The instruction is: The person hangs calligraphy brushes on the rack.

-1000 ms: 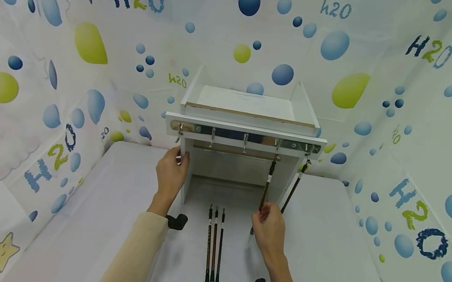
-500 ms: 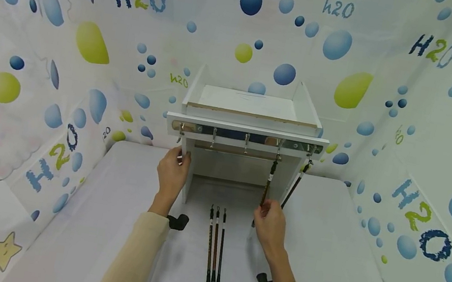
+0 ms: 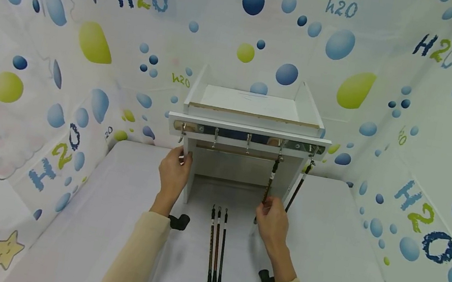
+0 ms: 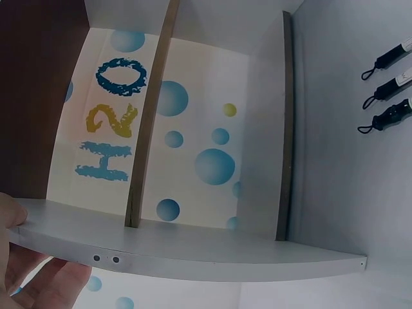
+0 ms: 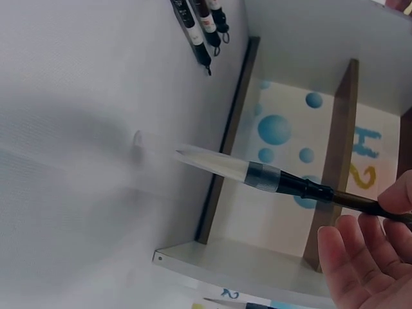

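My left hand (image 3: 173, 174) grips the front edge of the white rack's side panel (image 4: 193, 254), thumb on one face and fingers on the other. On the right, my right hand (image 3: 274, 224) pinches the brown handle of a calligraphy brush (image 3: 272, 176), which hangs by its loop from a hook. Its pale bristle tip (image 5: 215, 164) points down inside a clear sleeve in the right wrist view. A second calligraphy brush (image 3: 299, 188) hangs from the rightmost hook. Between the hands, three more brushes (image 3: 215, 254) lie side by side on the white table.
Along the front of the white rack (image 3: 250, 129) runs a shiny metal hook rail (image 3: 231, 134); its left and middle hooks are bare. An open tray-like top (image 3: 254, 103) sits above. Printed walls (image 3: 205, 48) with bubbles and H2O lettering enclose the table (image 3: 320, 276).
My right hand has risen slightly along the hanging brush, still pinching it. The left hand keeps its place on the side panel. The head view has shifted a little.
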{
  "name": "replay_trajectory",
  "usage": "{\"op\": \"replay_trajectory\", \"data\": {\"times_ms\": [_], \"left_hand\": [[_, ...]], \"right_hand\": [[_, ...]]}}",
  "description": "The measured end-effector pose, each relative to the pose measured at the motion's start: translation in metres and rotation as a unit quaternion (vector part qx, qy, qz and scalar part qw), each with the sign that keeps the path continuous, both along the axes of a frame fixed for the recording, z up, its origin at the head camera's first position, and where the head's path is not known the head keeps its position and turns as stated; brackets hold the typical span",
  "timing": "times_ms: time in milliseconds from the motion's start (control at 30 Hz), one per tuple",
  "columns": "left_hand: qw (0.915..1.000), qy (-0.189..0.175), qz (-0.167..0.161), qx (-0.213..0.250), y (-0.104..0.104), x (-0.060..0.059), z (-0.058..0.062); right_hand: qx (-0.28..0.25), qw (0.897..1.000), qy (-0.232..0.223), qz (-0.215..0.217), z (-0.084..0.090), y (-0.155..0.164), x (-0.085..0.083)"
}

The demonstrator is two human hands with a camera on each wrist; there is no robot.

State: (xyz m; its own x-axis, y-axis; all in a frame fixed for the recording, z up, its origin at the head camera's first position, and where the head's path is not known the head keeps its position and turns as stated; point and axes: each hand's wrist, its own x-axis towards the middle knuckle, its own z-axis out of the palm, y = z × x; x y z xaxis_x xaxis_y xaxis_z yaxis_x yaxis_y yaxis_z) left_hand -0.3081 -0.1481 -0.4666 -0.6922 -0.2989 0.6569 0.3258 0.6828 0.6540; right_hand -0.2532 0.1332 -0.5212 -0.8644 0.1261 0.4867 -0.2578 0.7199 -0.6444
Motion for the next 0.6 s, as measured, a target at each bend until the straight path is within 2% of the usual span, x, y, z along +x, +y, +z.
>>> {"op": "replay_trajectory", "data": {"times_ms": [367, 600], "left_hand": [[0.9999, -0.004, -0.004, 0.009, 0.0000, -0.0010, -0.0001], [0.9999, -0.003, -0.003, 0.011, -0.0002, -0.0006, 0.0007]], "right_hand": [[-0.001, 1.000, -0.018, -0.004, 0.0025, 0.0015, 0.0041], [-0.003, 1.000, -0.013, -0.003, 0.0061, 0.0045, 0.0077]]}}
